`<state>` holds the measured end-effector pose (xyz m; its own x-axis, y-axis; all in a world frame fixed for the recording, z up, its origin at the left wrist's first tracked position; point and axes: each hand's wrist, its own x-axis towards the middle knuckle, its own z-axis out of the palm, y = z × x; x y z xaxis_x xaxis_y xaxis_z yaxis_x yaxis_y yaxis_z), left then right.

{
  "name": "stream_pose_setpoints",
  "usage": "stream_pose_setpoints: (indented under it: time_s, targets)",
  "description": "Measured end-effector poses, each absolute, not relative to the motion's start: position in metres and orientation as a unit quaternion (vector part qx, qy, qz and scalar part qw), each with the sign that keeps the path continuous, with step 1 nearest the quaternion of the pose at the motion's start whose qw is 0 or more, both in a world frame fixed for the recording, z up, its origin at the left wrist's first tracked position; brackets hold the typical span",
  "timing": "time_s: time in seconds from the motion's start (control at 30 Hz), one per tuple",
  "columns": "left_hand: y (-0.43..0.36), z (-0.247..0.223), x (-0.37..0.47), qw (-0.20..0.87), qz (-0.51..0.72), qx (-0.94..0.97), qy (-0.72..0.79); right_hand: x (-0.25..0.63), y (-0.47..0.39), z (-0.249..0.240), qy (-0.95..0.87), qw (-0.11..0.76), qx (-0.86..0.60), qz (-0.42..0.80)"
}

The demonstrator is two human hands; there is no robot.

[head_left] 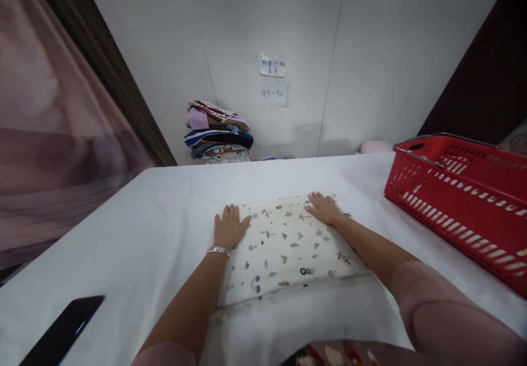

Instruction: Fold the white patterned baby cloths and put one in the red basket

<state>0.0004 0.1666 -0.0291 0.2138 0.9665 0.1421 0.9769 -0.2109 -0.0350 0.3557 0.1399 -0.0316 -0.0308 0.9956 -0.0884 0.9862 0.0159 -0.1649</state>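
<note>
A cream cloth point(284, 245) with small printed figures lies spread flat on the white-covered table in front of me. Its near part is plain white below a crease or hem line. My left hand point(229, 229), with a silver bracelet at the wrist, rests palm down on the cloth's far left corner, fingers stretched out. On the far right corner lies my right hand point(323, 208), also flat with its fingers spread. Neither hand grips anything.
A red plastic basket point(457, 207) with a metal handle stands on the right of the table point(164, 207). A black phone point(61, 330) lies at the near left. Folded fabrics point(218, 133) are stacked beyond the far edge, by the wall. A pinkish curtain point(53, 108) hangs on the left.
</note>
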Motion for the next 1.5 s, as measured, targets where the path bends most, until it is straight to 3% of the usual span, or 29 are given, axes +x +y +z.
stream_pose_setpoints:
  time_s: [0.2,0.5,0.73,0.9,1.27,1.5]
  targets:
    - [0.170,-0.033,-0.001,0.046,-0.040,-0.778,-0.625,0.380,0.124,-0.027,-0.681,0.025,-0.731,0.026]
    - [0.172,-0.024,0.000,0.007,-0.022,-0.768,-0.640,0.398,0.118,-0.042,-0.661,0.019,-0.747,0.064]
    - [0.156,-0.016,0.062,0.013,-0.080,-0.843,-0.532,0.333,0.130,-0.027,-0.746,0.045,-0.664,-0.016]
    - [0.159,-0.030,0.084,-0.039,-0.073,-0.848,-0.524,0.286,0.146,-0.035,-0.804,0.055,-0.591,0.041]
    - [0.157,-0.036,0.080,-0.060,-0.087,-0.841,-0.530,0.282,0.146,-0.042,-0.792,0.034,-0.606,0.059]
    - [0.154,-0.034,0.079,-0.078,-0.090,-0.843,-0.525,0.266,0.146,-0.071,-0.810,0.073,-0.582,0.012]
